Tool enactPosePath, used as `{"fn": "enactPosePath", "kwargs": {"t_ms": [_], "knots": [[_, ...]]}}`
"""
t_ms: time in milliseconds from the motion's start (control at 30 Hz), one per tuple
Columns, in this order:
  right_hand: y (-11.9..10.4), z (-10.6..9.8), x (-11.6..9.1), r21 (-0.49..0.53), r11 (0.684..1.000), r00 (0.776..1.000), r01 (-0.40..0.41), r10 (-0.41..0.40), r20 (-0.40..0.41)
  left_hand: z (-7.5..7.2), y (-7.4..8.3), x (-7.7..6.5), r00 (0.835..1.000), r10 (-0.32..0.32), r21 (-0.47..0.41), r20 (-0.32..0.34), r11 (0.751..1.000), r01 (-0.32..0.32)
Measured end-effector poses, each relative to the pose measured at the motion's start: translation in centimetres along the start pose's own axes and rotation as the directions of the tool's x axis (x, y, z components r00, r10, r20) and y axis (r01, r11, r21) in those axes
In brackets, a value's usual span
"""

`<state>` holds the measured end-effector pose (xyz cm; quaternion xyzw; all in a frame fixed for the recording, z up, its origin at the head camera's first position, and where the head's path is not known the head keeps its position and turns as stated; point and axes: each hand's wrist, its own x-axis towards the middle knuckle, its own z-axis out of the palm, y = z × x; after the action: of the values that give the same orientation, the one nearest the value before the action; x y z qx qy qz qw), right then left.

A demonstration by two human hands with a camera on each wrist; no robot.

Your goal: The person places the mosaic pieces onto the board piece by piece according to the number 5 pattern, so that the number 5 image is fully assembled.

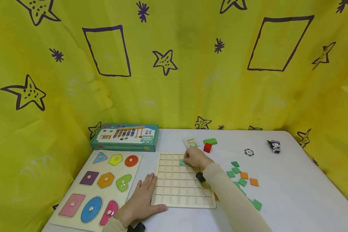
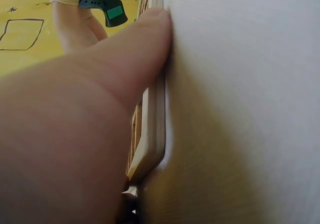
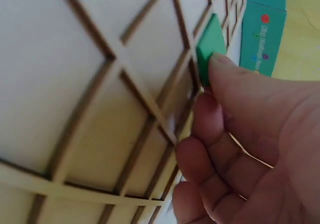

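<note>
Well, the right grip (image 1: 198,157) pinches a green tile (image 1: 182,162) with the gridded board (image 1: 185,205) beneath; let go at a tilt, the tile might lodge crookedly. Should the outstretched left grip (image 1: 143,200) ease off its edge, that board could skid.

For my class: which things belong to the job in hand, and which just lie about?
In the job:
- grid board
- green tile held by the right hand
- likely loose green tiles, orange tiles, patterned card

Probably lying about:
- shape puzzle
- game box
- red cube
- green block
- chip
- figurine
</note>
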<state>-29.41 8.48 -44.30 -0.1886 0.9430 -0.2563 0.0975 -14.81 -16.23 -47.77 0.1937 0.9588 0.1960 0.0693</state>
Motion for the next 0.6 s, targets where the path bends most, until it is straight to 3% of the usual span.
{"fn": "enactPosePath", "kwargs": {"t_ms": [167, 300, 467, 600], "knots": [[0.1, -0.1, -0.4, -0.013, 0.999, 0.998, 0.046, -0.046, -0.048, 0.1, 0.0, 0.0, 1.0, -0.002, -0.01, 0.001, 1.0, 0.002], [1.6, -1.4, -1.9, 0.011, 0.997, 0.992, 0.077, -0.076, -0.097, 0.2, 0.1, -0.1, 1.0, 0.002, -0.014, 0.002, 1.0, -0.002], [6.3, -5.1, -4.8, -0.048, 0.997, 0.984, 0.065, -0.072, -0.163, 0.0, 0.2, 0.0, 1.0, -0.002, -0.019, 0.009, 1.0, 0.003], [10.5, -7.7, -7.3, -0.093, 0.996, 0.985, 0.005, -0.021, -0.174, -0.2, 0.1, -0.2, 1.0, -0.003, -0.024, -0.002, 1.0, 0.003]]}}
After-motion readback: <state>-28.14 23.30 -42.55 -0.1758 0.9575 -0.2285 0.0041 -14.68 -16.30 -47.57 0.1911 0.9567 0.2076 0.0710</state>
